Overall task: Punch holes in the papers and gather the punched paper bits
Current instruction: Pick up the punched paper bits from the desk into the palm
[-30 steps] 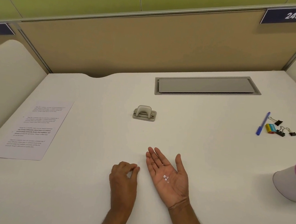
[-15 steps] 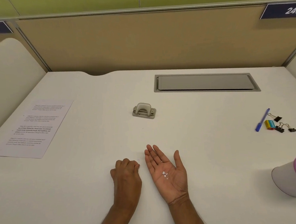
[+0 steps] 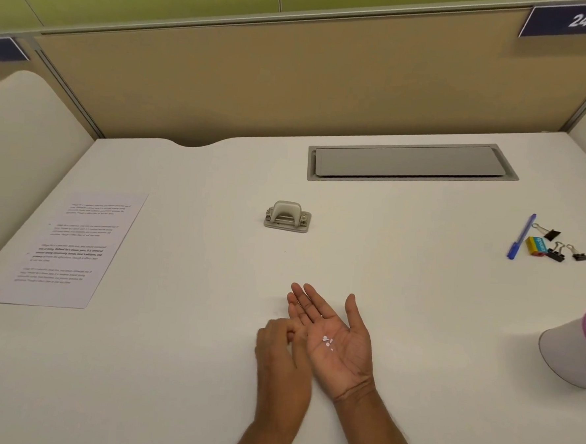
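My right hand [image 3: 340, 358] lies palm up on the white desk with its fingers straight. Several tiny white paper bits [image 3: 327, 341] rest in its palm. My left hand [image 3: 281, 362] is right beside it, knuckles up. Its curled fingertips are pinched together and touch the little-finger edge of my right hand. What they pinch is too small to see. The grey hole punch [image 3: 287, 216] stands alone farther back at the desk's middle. A printed sheet of paper [image 3: 70, 249] lies flat at the left.
A white cup with a purple rim [image 3: 575, 355] lies tipped at the right edge. A blue pen [image 3: 520, 235], a colourful small block [image 3: 536, 245] and black binder clips [image 3: 555, 254] sit at the back right. A grey cable hatch [image 3: 408, 162] is set into the desk.
My left hand has left the spot on the desk where it was pinching and has moved right, up against my right hand. My right hand has stayed palm up with the bits.
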`<action>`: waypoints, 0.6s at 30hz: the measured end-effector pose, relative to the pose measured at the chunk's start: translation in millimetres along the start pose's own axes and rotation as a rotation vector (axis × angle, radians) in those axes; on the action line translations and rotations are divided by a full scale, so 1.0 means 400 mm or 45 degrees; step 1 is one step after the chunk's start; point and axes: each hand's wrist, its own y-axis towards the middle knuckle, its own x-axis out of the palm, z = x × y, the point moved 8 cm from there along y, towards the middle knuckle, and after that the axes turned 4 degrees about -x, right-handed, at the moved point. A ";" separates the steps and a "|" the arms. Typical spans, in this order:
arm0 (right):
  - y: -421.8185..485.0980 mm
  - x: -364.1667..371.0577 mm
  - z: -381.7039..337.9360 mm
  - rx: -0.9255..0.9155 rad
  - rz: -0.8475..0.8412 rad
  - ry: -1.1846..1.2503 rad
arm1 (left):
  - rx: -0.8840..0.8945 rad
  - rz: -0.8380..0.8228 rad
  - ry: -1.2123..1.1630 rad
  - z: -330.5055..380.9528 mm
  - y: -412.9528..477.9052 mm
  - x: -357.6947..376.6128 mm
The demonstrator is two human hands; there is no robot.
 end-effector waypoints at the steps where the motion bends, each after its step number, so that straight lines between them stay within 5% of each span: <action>1: 0.000 -0.001 0.000 0.007 0.000 0.002 | -0.009 -0.048 -0.041 0.013 -0.013 0.018; 12: 0.004 -0.003 -0.001 0.006 -0.021 -0.014 | -0.068 -0.160 -0.022 0.011 -0.038 0.047; 18: 0.003 -0.002 -0.001 0.004 -0.020 0.013 | -0.025 0.045 -0.156 -0.016 -0.014 -0.010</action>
